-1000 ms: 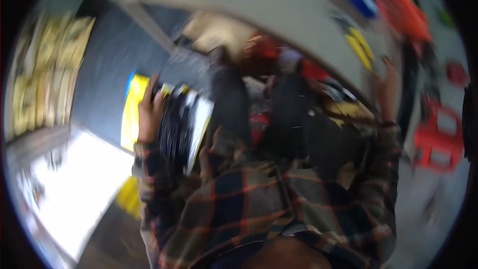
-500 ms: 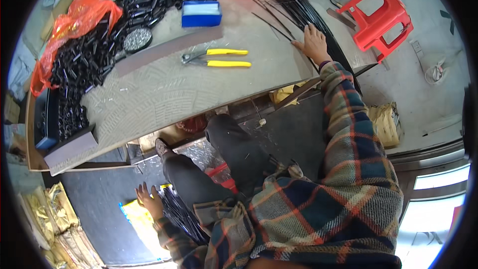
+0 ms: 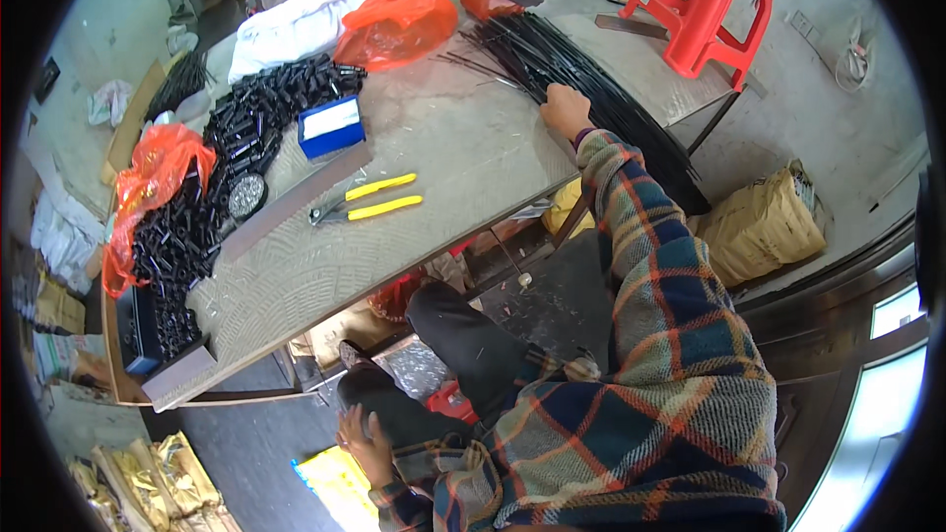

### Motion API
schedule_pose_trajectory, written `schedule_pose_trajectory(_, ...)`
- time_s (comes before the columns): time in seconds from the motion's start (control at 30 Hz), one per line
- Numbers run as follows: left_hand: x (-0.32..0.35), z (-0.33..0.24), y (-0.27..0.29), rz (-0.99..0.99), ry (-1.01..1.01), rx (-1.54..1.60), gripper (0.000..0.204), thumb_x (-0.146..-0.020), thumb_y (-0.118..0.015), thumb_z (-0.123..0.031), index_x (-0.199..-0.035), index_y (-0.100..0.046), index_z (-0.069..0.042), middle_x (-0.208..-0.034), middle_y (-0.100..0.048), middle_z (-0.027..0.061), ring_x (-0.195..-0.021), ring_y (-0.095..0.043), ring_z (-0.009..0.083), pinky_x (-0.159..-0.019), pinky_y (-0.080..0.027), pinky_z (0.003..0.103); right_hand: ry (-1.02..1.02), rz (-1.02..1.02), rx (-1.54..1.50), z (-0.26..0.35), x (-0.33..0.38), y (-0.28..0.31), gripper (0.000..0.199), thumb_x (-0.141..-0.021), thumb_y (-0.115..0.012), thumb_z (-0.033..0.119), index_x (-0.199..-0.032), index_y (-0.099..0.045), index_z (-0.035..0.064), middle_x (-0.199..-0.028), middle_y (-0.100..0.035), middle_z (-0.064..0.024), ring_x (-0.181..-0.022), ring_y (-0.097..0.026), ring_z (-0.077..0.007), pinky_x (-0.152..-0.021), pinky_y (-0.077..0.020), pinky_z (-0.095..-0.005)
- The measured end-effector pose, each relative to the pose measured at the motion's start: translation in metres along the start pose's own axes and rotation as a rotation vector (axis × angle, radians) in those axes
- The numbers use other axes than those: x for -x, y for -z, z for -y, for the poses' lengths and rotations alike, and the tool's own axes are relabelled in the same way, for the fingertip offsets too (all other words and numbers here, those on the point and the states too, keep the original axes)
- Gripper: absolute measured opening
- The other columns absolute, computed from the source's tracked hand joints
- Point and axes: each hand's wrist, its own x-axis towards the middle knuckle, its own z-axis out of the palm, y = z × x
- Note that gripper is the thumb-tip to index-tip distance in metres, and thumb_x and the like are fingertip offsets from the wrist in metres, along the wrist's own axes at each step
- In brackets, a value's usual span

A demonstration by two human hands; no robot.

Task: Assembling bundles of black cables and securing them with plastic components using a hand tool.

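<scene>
Black rods [image 3: 591, 89] bundled, long axis running away up-left, under right hand [image 3: 564, 110] closed on them; left hand [image 3: 363, 441] empty, spread on knee.

The right hand [image 3: 564, 106] is stretched far forward at the end of a fully extended arm, which is covered by a plaid flannel sleeve; the back of the hand is turned up and the fingers are curled downward. The left hand [image 3: 363, 443] is held low beside the knee, with its fingers bent loosely and the wrist flexed.
</scene>
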Motion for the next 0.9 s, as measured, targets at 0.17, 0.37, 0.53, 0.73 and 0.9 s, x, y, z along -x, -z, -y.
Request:
schedule_pose_trajectory(0.17, -0.01, -0.019, -0.003, 0.011, -0.08, 0.029, 0.029, -0.085, -0.054, -0.023, -0.109, -0.056, -0.007, -0.115, -0.054, 0.011, -0.118, -0.041, 0.0311, -0.098, -0.021, 0.05, 0.004, 0.021, -0.094, -0.005, 0.004, 0.017, 0.015, -0.068, -0.052, 0.01, -0.075, -0.059, -0.0009, -0.083, -0.061, -0.0208, -0.082, -0.058, -0.0383, -0.07, -0.0457, -0.045)
schedule_pose_trajectory(0.37, -0.006, -0.018, -0.025, 0.019, -0.095, 0.081, 0.026, -0.083, -0.056, -0.021, -0.106, -0.058, -0.008, -0.108, -0.057, 0.01, -0.113, -0.046, 0.0285, -0.098, -0.022, 0.05, 0.196, 0.129, 0.001, 0.015, 0.009, 0.026, 0.018, -0.073, -0.052, 0.011, -0.085, -0.051, -0.0017, -0.086, -0.06, -0.0253, -0.082, -0.058, -0.0407, -0.072, -0.0456, -0.0479)
schedule_pose_trajectory(0.53, -0.01, -0.026, -0.036, 0.093, -0.154, 0.159, 0.022, -0.082, -0.056, -0.018, -0.1, -0.06, -0.006, -0.102, -0.06, 0.0115, -0.108, -0.049, 0.0257, -0.098, -0.021, 0.047, 0.077, 0.171, -0.123, 0.006, -0.008, 0.039, 0.031, -0.079, -0.053, 0.028, -0.085, -0.056, -0.0026, -0.082, -0.061, -0.0232, -0.082, -0.057, -0.042, -0.071, -0.0452, -0.0462)
schedule_pose_trajectory(0.73, -0.005, -0.015, -0.035, 0.072, -0.167, 0.194, 0.019, -0.081, -0.058, -0.015, -0.095, -0.061, -0.002, -0.1, -0.06, 0.012, -0.106, -0.05, 0.0247, -0.099, -0.02, 0.046, -0.119, 0.393, -0.82, 0.011, 0.001, 0.08, 0.027, -0.086, -0.051, 0.026, -0.07, -0.052, 0.0041, -0.055, -0.046, -0.0008, -0.041, -0.044, -0.0086, -0.036, -0.0331, -0.0244)
schedule_pose_trajectory(0.9, -0.003, -0.017, -0.033, 0.076, -0.175, 0.192, 0.019, -0.081, -0.058, -0.015, -0.094, -0.062, -0.002, -0.098, -0.061, 0.012, -0.106, -0.05, 0.0243, -0.1, -0.019, 0.046, -0.14, 0.313, -1.074, 0.032, -0.002, 0.116, 0.029, -0.088, -0.048, 0.029, -0.068, -0.045, 0.0082, -0.055, -0.039, 0.0033, -0.039, -0.032, -0.0052, -0.033, -0.0224, -0.0216)
